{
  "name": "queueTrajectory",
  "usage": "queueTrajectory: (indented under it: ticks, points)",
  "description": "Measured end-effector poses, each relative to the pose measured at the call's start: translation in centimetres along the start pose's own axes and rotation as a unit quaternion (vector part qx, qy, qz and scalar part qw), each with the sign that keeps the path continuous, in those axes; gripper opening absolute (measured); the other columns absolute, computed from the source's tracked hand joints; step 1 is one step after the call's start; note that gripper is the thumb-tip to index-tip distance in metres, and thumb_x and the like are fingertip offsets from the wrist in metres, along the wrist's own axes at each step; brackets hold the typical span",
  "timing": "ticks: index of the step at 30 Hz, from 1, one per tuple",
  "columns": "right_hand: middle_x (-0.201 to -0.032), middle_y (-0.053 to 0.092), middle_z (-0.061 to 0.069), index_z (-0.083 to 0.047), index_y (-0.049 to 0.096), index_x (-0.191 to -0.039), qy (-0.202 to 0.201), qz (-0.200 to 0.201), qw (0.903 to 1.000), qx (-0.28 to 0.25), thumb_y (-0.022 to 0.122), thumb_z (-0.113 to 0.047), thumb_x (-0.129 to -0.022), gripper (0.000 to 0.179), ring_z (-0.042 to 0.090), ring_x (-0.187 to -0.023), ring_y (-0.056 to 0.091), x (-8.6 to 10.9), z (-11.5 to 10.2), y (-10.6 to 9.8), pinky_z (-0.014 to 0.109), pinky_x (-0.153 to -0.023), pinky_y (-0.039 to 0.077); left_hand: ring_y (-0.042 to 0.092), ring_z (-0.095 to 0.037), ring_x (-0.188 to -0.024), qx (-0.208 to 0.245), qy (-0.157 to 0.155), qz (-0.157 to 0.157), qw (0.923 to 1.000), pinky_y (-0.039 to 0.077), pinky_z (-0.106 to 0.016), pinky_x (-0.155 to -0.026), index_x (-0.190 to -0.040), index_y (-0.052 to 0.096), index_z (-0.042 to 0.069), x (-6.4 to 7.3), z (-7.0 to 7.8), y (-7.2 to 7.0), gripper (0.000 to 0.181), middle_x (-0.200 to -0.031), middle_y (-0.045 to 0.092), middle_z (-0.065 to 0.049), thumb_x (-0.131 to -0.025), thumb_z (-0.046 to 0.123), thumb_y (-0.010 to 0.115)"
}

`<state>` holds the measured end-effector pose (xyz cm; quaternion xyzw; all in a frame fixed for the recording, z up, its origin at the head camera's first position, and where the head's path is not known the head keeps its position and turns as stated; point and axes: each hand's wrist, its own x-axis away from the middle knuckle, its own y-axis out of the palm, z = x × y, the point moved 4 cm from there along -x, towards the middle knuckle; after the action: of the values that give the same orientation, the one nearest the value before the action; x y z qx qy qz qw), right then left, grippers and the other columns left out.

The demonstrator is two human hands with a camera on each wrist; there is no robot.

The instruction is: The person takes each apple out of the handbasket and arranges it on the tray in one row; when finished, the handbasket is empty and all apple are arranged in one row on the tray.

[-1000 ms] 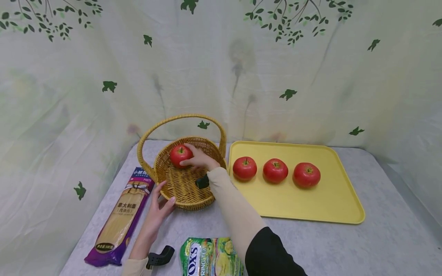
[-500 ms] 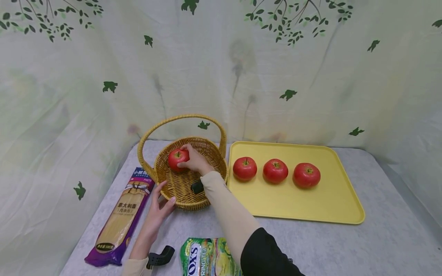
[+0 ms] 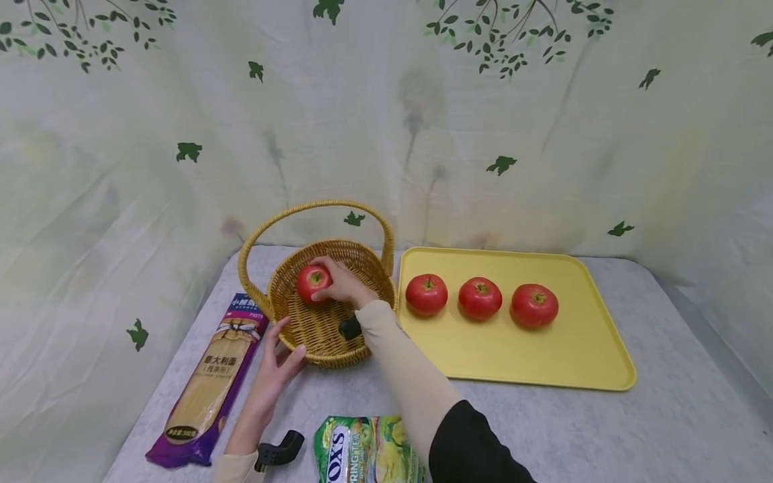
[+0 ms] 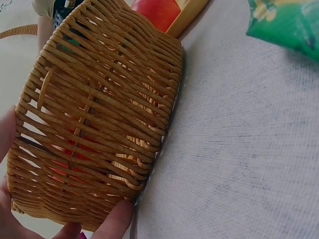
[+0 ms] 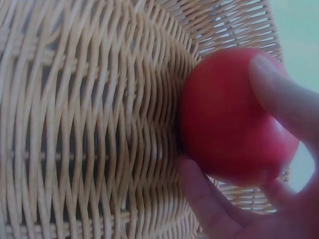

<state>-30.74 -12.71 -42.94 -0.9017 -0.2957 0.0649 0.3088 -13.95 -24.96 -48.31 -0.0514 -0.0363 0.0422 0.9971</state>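
Note:
A round wicker basket (image 3: pixel 329 335) with a tall arched handle stands on the table at centre left. Inside it, against the far-left wall, lies a red apple (image 3: pixel 312 282). My right hand (image 3: pixel 343 282) reaches into the basket and grips this apple (image 5: pixel 229 119), thumb on one side and fingers on the other. The fingertips (image 5: pixel 192 172) also sit close to the woven surface. At the basket's near-left side my left hand (image 3: pixel 274 372) holds it by rim and wall. In the left wrist view the basket wall (image 4: pixel 99 114) fills the space beside the left fingers, and red shows through the weave.
Right of the basket is a yellow tray (image 3: pixel 513 362) bearing three apples (image 3: pixel 480 298) in a row. A purple-ended pasta packet (image 3: pixel 211 382) lies left of the basket. A green sweets bag (image 3: pixel 362 449) lies in front, partly under the right forearm in view.
My right hand and the apple shifted slightly left and towards me inside the basket, then a touch back right. The left hand and the basket stay in place.

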Motion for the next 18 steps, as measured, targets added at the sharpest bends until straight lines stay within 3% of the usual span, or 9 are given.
queueTrajectory:
  ticks: [4, 11, 18]
  points:
    - [-0.129, 0.044, 0.008, -0.025, 0.041, -0.139, -0.014, -0.004, 0.9998, 0.016, 0.075, -0.028, -0.084, 0.065, 0.021, -0.112, 0.048, 0.2, -0.1, -0.7, 0.035, -0.090, 0.044, 0.025, -0.040, -0.135, 0.004, 0.001, 0.001, 1.0000, 0.044, -0.016, -0.085, -0.151, 0.015, 0.025, 0.0, 0.0, 0.0, 0.063, -0.154, 0.006, -0.016, -0.100, 0.020, 0.052]
    - [-0.128, 0.049, 0.005, -0.022, 0.044, -0.139, -0.063, -0.045, 0.9967, -0.024, 0.073, -0.034, -0.085, 0.063, 0.017, -0.102, 0.052, 0.9, -0.6, -2.9, 0.026, -0.064, 0.054, 0.024, -0.040, -0.136, -0.014, -0.004, 0.001, 0.9999, 0.044, -0.026, -0.092, -0.152, 0.014, 0.025, 0.1, 0.1, 0.0, 0.064, -0.155, 0.004, -0.014, -0.100, 0.022, 0.052]
    - [-0.130, 0.048, 0.002, -0.023, 0.047, -0.137, -0.108, -0.108, 0.9878, -0.033, 0.072, -0.031, -0.086, 0.057, 0.019, -0.104, 0.053, 3.7, -1.4, -5.6, 0.037, -0.068, 0.056, 0.025, -0.039, -0.135, -0.018, -0.006, 0.002, 0.9998, 0.043, -0.028, -0.093, -0.152, 0.014, 0.024, 0.1, 0.2, 0.0, 0.064, -0.154, 0.008, -0.016, -0.100, 0.022, 0.052]
